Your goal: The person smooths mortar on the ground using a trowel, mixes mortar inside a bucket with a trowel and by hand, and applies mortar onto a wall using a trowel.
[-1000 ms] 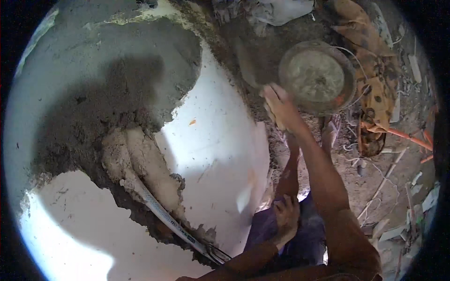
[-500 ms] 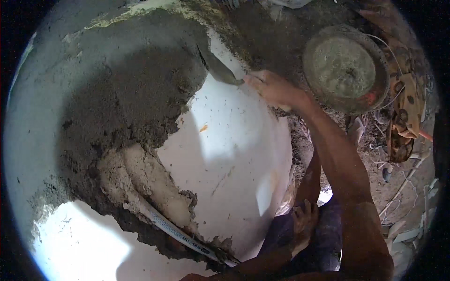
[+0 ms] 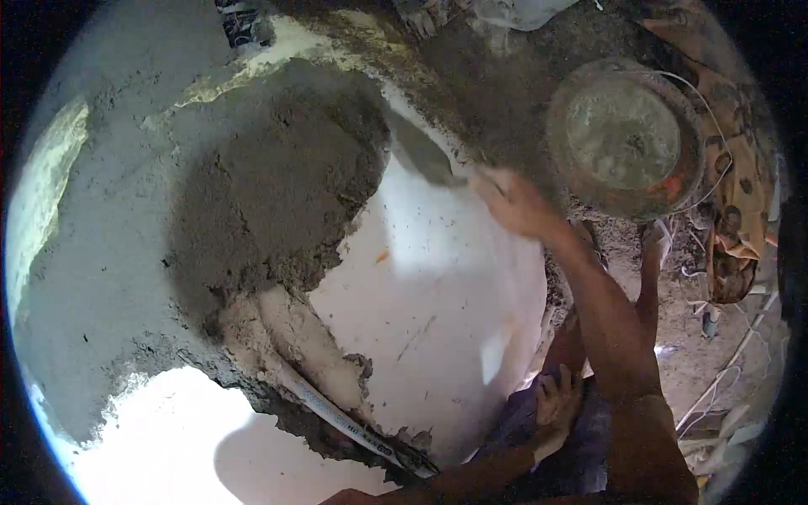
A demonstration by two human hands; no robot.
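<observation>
My right hand (image 3: 518,202), slightly smeared by motion, grips a trowel by its handle end. The trowel's grey blade (image 3: 422,151) points up and left, close against the white wall (image 3: 446,286) at the upper right edge of the mortar. Dark, rough, wet mortar (image 3: 286,168) covers a broad patch left of the blade, with a ragged lower edge. My left hand (image 3: 558,408) rests on my leg below, its fingers apart and nothing in them. A pale pipe (image 3: 345,421) slants down the lower wall, partly bedded in mortar and a lighter plaster patch.
A round bucket (image 3: 555,139) of grey wet mix, with a wire handle, stands on the ground at the upper right. Beside it lies a crumpled brown patterned sack (image 3: 736,227). Thin cables and debris (image 3: 724,370) litter the ground at the right.
The view has shifted, so the wall appears lower and farther right. The trowel stays by the mortar's upper right edge, more of its blade face showing. My left hand still rests on my leg.
</observation>
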